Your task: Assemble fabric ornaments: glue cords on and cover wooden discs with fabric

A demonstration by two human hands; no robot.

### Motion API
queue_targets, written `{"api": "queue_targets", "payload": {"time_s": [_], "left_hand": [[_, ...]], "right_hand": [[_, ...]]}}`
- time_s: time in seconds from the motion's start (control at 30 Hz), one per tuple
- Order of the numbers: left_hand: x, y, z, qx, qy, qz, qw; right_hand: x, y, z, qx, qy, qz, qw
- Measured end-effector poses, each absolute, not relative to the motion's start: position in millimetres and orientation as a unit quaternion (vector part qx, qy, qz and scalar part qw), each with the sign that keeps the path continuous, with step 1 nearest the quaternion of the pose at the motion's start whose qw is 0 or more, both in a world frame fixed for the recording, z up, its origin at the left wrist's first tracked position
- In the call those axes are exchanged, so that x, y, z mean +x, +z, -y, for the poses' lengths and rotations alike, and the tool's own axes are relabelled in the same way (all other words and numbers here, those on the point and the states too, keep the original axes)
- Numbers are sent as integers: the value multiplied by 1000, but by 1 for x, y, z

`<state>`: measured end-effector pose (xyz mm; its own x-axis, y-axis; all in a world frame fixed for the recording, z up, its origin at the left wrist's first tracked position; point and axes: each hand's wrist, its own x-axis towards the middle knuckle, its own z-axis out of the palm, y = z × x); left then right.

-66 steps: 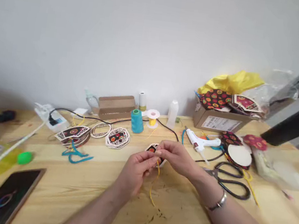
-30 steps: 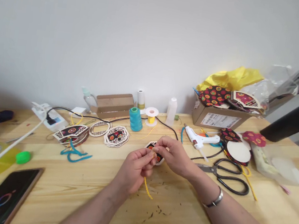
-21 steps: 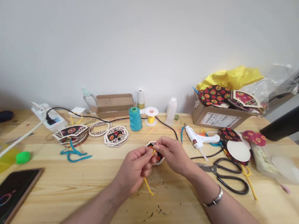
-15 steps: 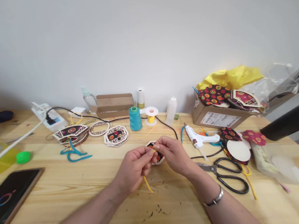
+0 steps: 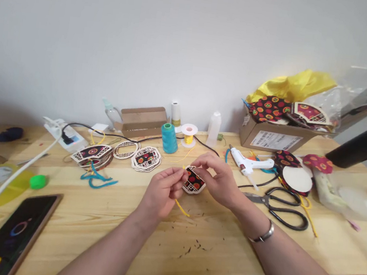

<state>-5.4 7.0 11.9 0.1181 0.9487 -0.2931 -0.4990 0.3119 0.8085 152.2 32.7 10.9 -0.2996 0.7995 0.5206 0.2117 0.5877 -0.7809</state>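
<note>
In front of me, a small octagonal ornament (image 5: 193, 185) with a pale lattice frame and dark flowered fabric is held up between my hands. My left hand (image 5: 163, 190) is closed in a pinch at its left edge, on a yellow cord (image 5: 182, 207). The cord's end hangs below those fingers. My right hand (image 5: 218, 178) is closed at the ornament's upper right edge, thumb and forefinger bent around it. Part of the ornament is hidden behind the fingers.
Black-handled scissors (image 5: 276, 206) and a white glue gun (image 5: 249, 163) lie to the right. Behind stand a teal thread cone (image 5: 169, 139), a yellow spool (image 5: 188, 138) and a filled carton (image 5: 271, 138). Matching ornaments (image 5: 146, 158) and a phone (image 5: 19, 228) lie left.
My right fingers have moved away from my left fingertips to the ornament's upper right edge. More of the ornament's face shows. The whole view has shifted slightly.
</note>
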Motion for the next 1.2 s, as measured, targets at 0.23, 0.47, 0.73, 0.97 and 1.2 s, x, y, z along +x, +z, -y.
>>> {"api": "queue_targets", "payload": {"time_s": [0.23, 0.47, 0.73, 0.97, 1.2], "left_hand": [[-19, 10, -21, 224, 572, -404, 678], [-13, 13, -13, 258, 569, -423, 656], [-4, 14, -5, 319, 554, -456, 620], [-2, 9, -3, 356, 532, -475, 603], [-2, 13, -1, 384, 528, -481, 585]], "right_hand": [[147, 14, -20, -214, 314, 872, 308], [139, 11, -16, -271, 437, 784, 348], [136, 3, -19, -365, 471, 677, 433], [136, 7, -21, -380, 406, 676, 483], [138, 4, -24, -393, 397, 670, 488]]}}
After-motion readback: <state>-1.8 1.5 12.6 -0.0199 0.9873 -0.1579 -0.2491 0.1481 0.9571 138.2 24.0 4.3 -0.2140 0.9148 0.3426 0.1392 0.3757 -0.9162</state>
